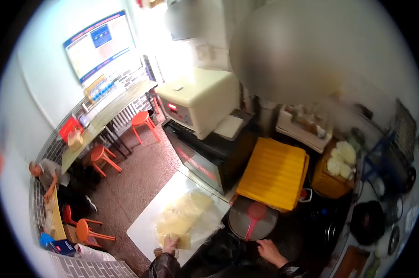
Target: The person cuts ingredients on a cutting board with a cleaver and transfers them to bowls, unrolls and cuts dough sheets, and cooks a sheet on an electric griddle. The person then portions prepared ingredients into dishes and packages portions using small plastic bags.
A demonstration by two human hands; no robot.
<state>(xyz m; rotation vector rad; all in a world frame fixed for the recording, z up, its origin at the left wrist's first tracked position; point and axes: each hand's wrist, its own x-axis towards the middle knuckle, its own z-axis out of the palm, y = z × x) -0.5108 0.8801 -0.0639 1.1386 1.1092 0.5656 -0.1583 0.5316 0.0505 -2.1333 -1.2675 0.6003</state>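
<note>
Currently, the left hand point(170, 245) is clamped on 1 pale yellow sheet point(184, 241) at the near edge of the white table point(142, 226), beside the plastic-covered pile point(178, 214); right of that table, the right hand point(270, 252), loosely open, hovers near the pot point(236, 225).

Dark, glossy, creased sleeves point(165, 266) cover the forearms.

1. Clear bag point(211, 219): thin plastic film, wrinkled, glossy.
2. Pale sheet point(184, 241): smooth face; material not identifiable.
3. Table top point(145, 224): white, smooth.
4. Ladle point(255, 211): pink plastic, smooth.
5. Round vessel point(237, 218): grey, apparently metal, dull finish.
6. Yellow cover point(272, 170): plastic, ribbed surface.
7. Cream machine point(201, 88): smooth housing, slight gloss.
8. Stool point(140, 118): orange plastic, smooth.
9. Floor point(142, 160): rough-textured, wet-looking sheen.
10. Sleeve point(165, 266): black, glossy, creased.
</note>
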